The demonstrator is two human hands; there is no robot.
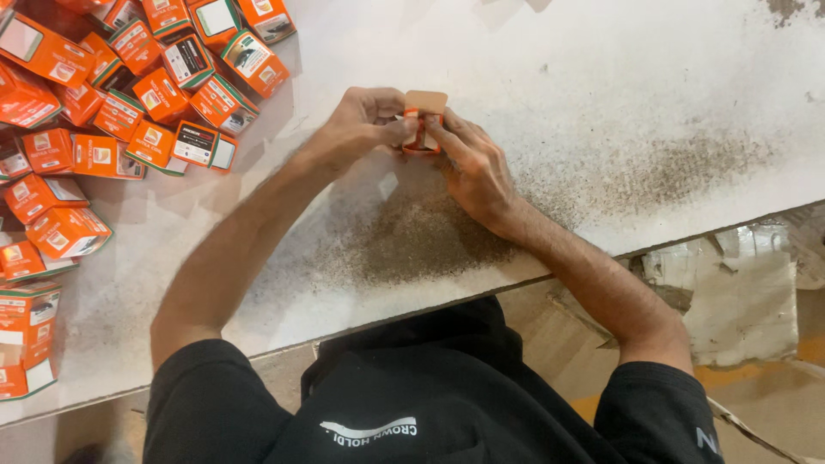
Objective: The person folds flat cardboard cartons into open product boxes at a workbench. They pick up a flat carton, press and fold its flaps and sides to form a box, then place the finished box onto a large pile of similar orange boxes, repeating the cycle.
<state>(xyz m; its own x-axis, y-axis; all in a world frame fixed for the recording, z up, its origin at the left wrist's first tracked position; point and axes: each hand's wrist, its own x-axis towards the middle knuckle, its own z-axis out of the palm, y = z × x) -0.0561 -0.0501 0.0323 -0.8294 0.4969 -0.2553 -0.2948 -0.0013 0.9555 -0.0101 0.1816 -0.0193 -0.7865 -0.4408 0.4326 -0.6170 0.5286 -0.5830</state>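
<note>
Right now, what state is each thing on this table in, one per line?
Small orange cardboard box: top flap open and upright, held between both hands.
Left hand: fingers pinching the box's left side.
Right hand: fingertips on the box's right side.
Pile of orange boxes: closed, lying jumbled.
White tabletop: worn, with dark scuffed patches.

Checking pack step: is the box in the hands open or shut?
Open. The box has its top flap standing up, plain tan inside showing, while the left hand and right hand pinch its sides.
</note>
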